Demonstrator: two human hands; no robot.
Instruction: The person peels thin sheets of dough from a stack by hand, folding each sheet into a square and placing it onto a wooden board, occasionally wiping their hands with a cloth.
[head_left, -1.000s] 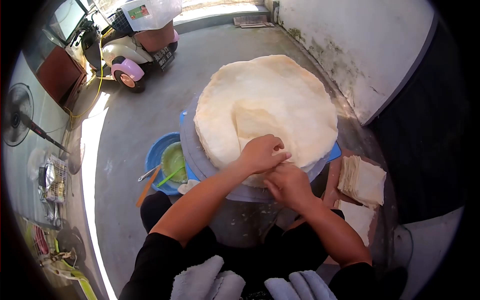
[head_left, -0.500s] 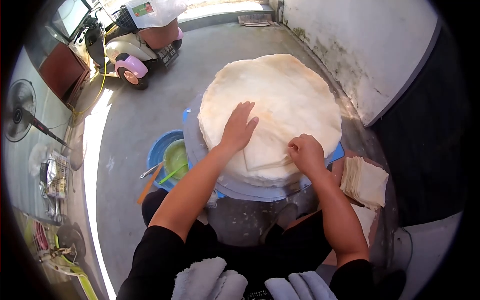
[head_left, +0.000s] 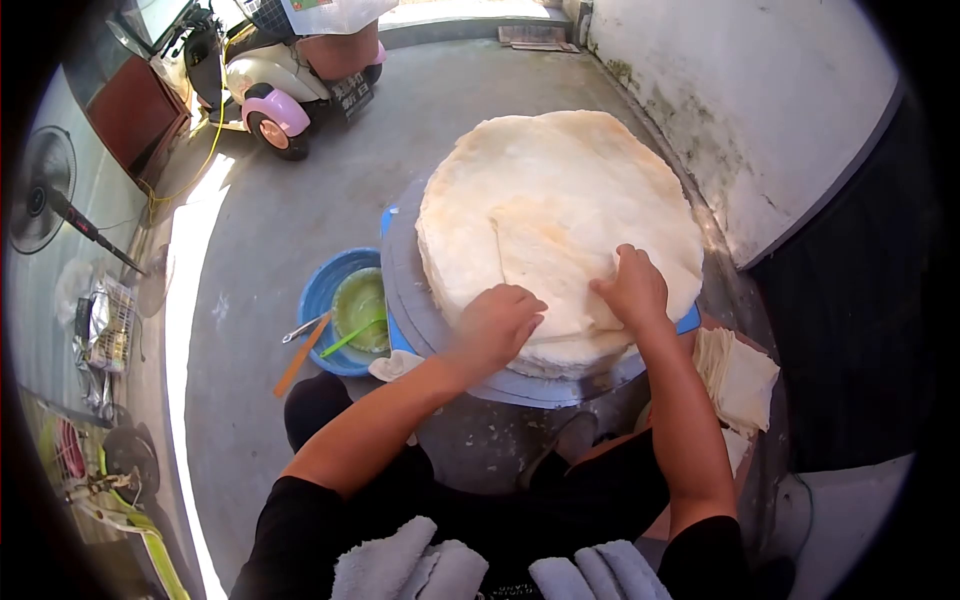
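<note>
Lying between the hands, the pale sheet (head_left: 555, 262) shows no clear long axis; the left hand (head_left: 502, 320), fingers curled, is over its near-left corner, the right hand (head_left: 636, 288), narrowed, at its right; I cannot tell whether either grips. Beneath both spreads the round stack (head_left: 455, 225).

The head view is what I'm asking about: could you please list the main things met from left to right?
Dark standing fan with a round cage, round blue plastic basin, large round cream-coloured layered stack, smaller pile of pale square sheets.
</note>
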